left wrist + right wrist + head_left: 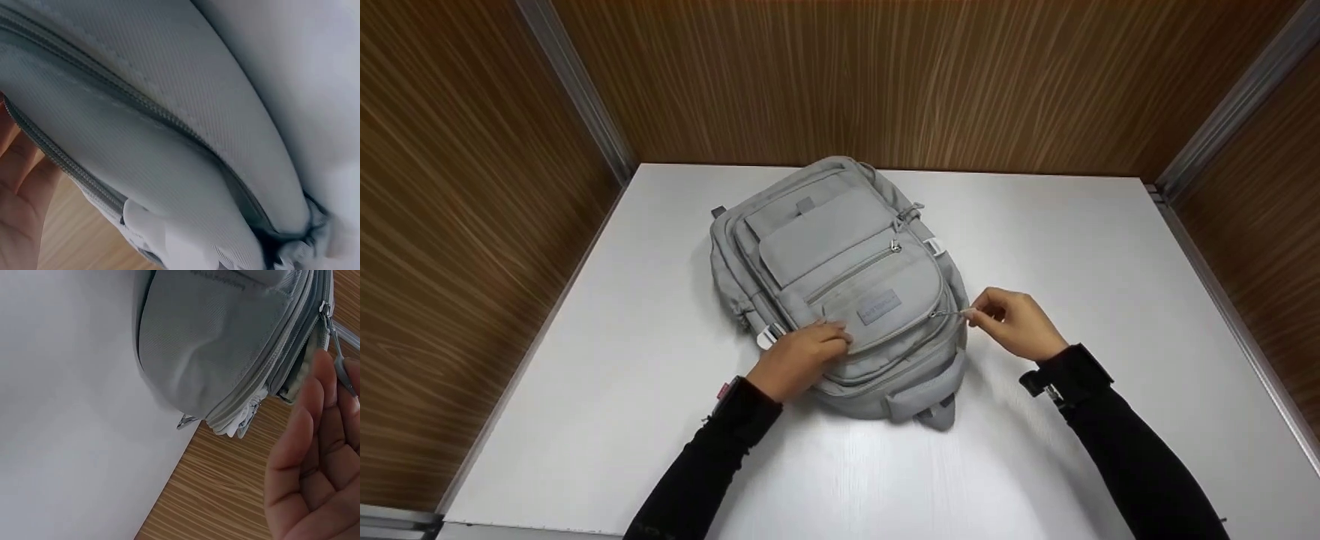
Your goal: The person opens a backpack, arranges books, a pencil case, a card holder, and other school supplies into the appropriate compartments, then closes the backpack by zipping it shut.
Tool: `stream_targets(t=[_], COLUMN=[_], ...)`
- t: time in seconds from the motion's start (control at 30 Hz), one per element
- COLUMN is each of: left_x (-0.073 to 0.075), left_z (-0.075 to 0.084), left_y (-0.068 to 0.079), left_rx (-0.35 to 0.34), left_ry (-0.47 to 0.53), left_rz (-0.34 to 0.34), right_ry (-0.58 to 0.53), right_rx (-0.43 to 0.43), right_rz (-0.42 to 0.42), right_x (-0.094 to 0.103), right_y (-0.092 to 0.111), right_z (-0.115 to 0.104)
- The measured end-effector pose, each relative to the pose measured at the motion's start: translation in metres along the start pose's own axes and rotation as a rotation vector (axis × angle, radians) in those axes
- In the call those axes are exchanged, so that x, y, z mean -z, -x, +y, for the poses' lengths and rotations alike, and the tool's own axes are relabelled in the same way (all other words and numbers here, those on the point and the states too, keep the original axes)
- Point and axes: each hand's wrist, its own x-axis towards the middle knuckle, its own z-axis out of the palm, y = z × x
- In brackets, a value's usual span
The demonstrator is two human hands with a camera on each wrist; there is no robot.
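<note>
A grey backpack (877, 277) lies front side up, slanted, on the white table. My left hand (802, 356) rests on its lower front, fingers over the edge of the front pocket. In the left wrist view, that hand's fingers (25, 180) reach past the pocket's zipper edge (62, 157), which hides their tips. At the pocket's right side, my right hand (1012, 322) pinches the zipper pull (341, 371) between thumb and fingers. The pull is stretched away from the bag. Beside the slider in the right wrist view, the zipper is parted and pale lining shows.
The white table (1110, 300) carries the backpack near its middle. Brown wood-grain panels (855, 82) stand behind it and at both sides, with metal frame strips in the corners. A top handle (926, 390) and white side buckles (934, 246) stick out from the bag.
</note>
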Motion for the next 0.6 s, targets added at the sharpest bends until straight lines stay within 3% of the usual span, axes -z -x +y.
stream_targets(t=[0.3,0.6], left_x=[0.018,0.036], left_z=[-0.021,-0.038], left_y=[0.025,0.047], left_rx=[0.046,0.158], left_ry=[0.028,-0.017], left_rz=[0.081,0.086], right_ry=[-0.018,-0.034], right_rx=[0.002,0.065], right_rz=[-0.039,-0.094], right_x=[-0.003,-0.011], right_y=[0.003,0.002], right_z=[-0.003,-0.010])
